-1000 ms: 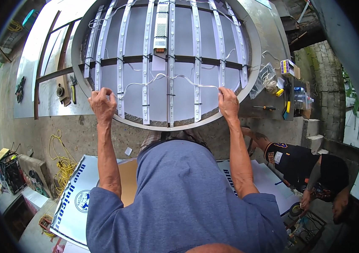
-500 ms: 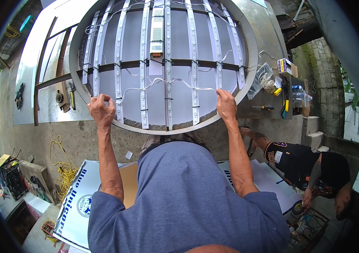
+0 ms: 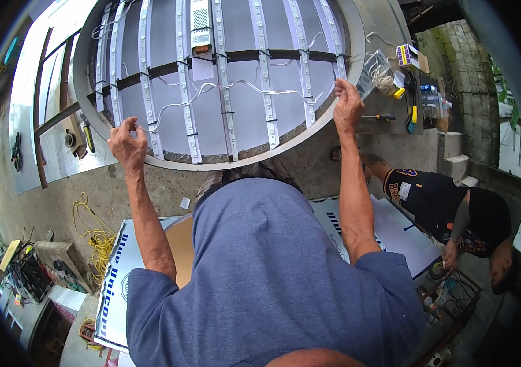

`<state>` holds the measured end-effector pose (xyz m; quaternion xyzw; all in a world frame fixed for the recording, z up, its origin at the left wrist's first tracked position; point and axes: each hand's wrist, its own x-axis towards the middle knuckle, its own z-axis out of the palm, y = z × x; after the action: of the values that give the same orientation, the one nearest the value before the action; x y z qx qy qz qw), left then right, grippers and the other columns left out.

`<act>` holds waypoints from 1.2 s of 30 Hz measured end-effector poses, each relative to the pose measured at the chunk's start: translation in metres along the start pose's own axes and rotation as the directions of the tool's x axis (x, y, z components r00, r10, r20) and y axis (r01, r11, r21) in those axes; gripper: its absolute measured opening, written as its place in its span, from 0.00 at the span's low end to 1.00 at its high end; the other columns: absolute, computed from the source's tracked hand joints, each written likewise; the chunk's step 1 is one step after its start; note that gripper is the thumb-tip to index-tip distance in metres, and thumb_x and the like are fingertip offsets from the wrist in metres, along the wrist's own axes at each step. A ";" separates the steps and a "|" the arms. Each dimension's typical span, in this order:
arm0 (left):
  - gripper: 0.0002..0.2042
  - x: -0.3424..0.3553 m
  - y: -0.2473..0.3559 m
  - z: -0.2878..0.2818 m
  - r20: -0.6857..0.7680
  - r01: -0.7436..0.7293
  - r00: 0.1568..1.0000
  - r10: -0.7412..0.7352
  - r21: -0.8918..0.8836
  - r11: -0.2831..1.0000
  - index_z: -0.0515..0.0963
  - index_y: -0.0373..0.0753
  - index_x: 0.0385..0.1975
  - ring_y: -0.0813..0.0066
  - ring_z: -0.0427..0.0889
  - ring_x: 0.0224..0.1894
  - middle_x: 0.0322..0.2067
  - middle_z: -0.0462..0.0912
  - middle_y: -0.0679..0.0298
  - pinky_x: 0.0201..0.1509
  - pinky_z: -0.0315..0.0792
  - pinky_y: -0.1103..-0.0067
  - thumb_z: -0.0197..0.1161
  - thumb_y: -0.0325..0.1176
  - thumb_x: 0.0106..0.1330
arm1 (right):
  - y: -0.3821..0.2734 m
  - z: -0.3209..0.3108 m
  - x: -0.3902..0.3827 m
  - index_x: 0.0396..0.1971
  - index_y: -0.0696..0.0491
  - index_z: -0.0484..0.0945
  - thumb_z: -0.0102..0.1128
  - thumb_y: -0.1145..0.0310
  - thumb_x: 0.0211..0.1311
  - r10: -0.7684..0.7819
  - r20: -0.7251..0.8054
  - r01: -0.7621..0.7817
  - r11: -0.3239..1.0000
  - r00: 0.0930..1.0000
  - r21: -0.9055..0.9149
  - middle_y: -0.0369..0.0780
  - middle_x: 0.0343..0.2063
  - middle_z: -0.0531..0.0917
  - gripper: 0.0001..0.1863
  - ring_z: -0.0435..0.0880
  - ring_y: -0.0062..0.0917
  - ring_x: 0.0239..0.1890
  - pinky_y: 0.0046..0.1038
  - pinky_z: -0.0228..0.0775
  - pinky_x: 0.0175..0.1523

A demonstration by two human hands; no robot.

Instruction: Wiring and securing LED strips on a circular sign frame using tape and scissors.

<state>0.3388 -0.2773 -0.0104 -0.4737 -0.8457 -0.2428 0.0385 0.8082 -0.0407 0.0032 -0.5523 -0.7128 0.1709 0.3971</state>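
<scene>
While the person leans over it, the big round sign frame (image 3: 211, 160) fills the upper middle of the view, its metal rim curving from nine o'clock round to three. Inside it run pale light strips (image 3: 184, 92) in upright rows, tied across by a dark bar (image 3: 162, 68), with thin white wires (image 3: 236, 85) looping between them and a small silver power box (image 3: 201, 24) near twelve o'clock.

The left hand (image 3: 127, 144) sits at about nine o'clock on the rim, fingers curled loosely, pinching at the wire end beside a strip; whether it truly grips the wire I cannot tell. The right hand (image 3: 347, 107) is at roughly three o'clock on the rim, fingers bent and closed on a wire or the rim edge there.

Beyond the right hand, a clear plastic bag (image 3: 378, 73), a small box (image 3: 407, 55) and a screwdriver (image 3: 378, 117) lie on the desk (image 3: 395, 131). A second person in a dark shirt (image 3: 431, 196) crouches at four o'clock. Yellow cord (image 3: 92, 235) lies coiled on the floor at eight o'clock, next to a white printed board (image 3: 116, 287).
</scene>
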 end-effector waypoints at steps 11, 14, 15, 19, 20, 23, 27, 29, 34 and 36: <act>0.10 -0.004 0.004 -0.008 0.111 -0.038 0.994 0.026 0.115 0.993 0.88 0.48 0.34 0.73 0.77 0.40 0.31 0.84 0.75 0.52 0.66 0.72 0.63 0.29 0.56 | 0.014 0.011 -0.005 0.44 0.53 0.83 0.50 0.84 0.52 -0.215 0.220 0.276 0.913 0.952 -0.301 0.40 0.42 0.85 0.21 0.81 0.37 0.48 0.37 0.72 0.56; 0.09 -0.003 0.004 -0.007 0.127 -0.029 0.992 0.010 0.149 0.988 0.87 0.48 0.33 0.72 0.77 0.41 0.31 0.84 0.74 0.52 0.67 0.72 0.62 0.29 0.56 | 0.018 0.011 -0.005 0.43 0.48 0.85 0.53 0.80 0.54 -0.170 0.396 0.335 0.854 0.903 -0.398 0.37 0.42 0.85 0.19 0.81 0.34 0.47 0.36 0.70 0.54; 0.09 -0.004 0.003 -0.007 0.121 -0.040 0.992 0.021 0.159 0.987 0.87 0.48 0.33 0.72 0.77 0.41 0.31 0.84 0.74 0.52 0.67 0.71 0.62 0.29 0.56 | 0.017 0.011 -0.005 0.43 0.47 0.85 0.54 0.79 0.54 -0.126 0.441 0.337 0.833 0.888 -0.440 0.37 0.40 0.85 0.18 0.81 0.33 0.46 0.37 0.69 0.53; 0.09 -0.001 0.004 -0.005 0.133 -0.025 0.991 0.004 0.158 0.987 0.87 0.47 0.33 0.71 0.77 0.41 0.31 0.84 0.73 0.52 0.67 0.71 0.61 0.29 0.55 | 0.017 0.012 -0.004 0.41 0.45 0.86 0.55 0.78 0.56 -0.085 0.488 0.349 0.805 0.869 -0.480 0.37 0.36 0.84 0.17 0.81 0.32 0.45 0.38 0.68 0.50; 0.10 0.000 0.004 -0.006 0.122 -0.027 0.993 0.007 0.160 0.987 0.87 0.47 0.34 0.71 0.77 0.41 0.31 0.84 0.72 0.52 0.67 0.71 0.61 0.29 0.55 | 0.017 0.013 -0.003 0.41 0.45 0.86 0.55 0.78 0.56 -0.089 0.491 0.352 0.806 0.866 -0.476 0.37 0.36 0.84 0.17 0.81 0.32 0.45 0.38 0.68 0.50; 0.11 0.001 0.004 -0.005 0.105 -0.018 0.995 0.002 0.158 0.987 0.86 0.47 0.36 0.70 0.77 0.41 0.30 0.84 0.71 0.52 0.67 0.70 0.61 0.29 0.55 | 0.015 0.015 -0.002 0.41 0.46 0.86 0.55 0.78 0.55 -0.102 0.488 0.358 0.810 0.867 -0.465 0.37 0.35 0.82 0.17 0.81 0.33 0.45 0.38 0.68 0.50; 0.13 0.004 0.005 -0.006 0.074 -0.005 0.997 -0.005 0.139 0.990 0.85 0.45 0.40 0.69 0.77 0.40 0.30 0.84 0.68 0.51 0.67 0.70 0.60 0.28 0.55 | 0.013 0.015 0.000 0.40 0.47 0.85 0.54 0.80 0.54 -0.117 0.448 0.339 0.823 0.886 -0.456 0.39 0.33 0.81 0.17 0.81 0.35 0.43 0.37 0.69 0.47; 0.14 0.002 0.004 -0.005 0.075 0.009 0.997 -0.020 0.143 0.990 0.85 0.44 0.40 0.68 0.77 0.40 0.31 0.84 0.68 0.51 0.67 0.70 0.60 0.28 0.55 | 0.010 0.014 0.001 0.40 0.48 0.85 0.53 0.81 0.53 -0.144 0.438 0.350 0.829 0.887 -0.436 0.40 0.32 0.80 0.18 0.81 0.36 0.41 0.38 0.69 0.46; 0.14 -0.001 0.006 -0.002 0.037 -0.021 0.999 0.017 0.110 0.994 0.85 0.42 0.41 0.67 0.78 0.39 0.32 0.84 0.65 0.50 0.67 0.69 0.59 0.27 0.56 | 0.011 0.010 -0.001 0.40 0.47 0.85 0.53 0.81 0.53 -0.126 0.449 0.341 0.831 0.885 -0.439 0.40 0.32 0.79 0.18 0.81 0.36 0.40 0.38 0.68 0.44; 0.13 -0.002 0.008 -0.005 0.020 -0.020 1.000 0.018 0.106 0.994 0.84 0.42 0.41 0.67 0.77 0.38 0.32 0.84 0.65 0.50 0.67 0.69 0.58 0.27 0.57 | 0.011 0.010 -0.003 0.41 0.47 0.85 0.53 0.81 0.53 -0.130 0.448 0.346 0.827 0.885 -0.443 0.39 0.31 0.79 0.18 0.81 0.36 0.40 0.38 0.68 0.43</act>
<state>0.3454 -0.2771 -0.0038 -0.4815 -0.8531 -0.1924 0.0578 0.8085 -0.0375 -0.0116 -0.4954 -0.8621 0.0327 0.1013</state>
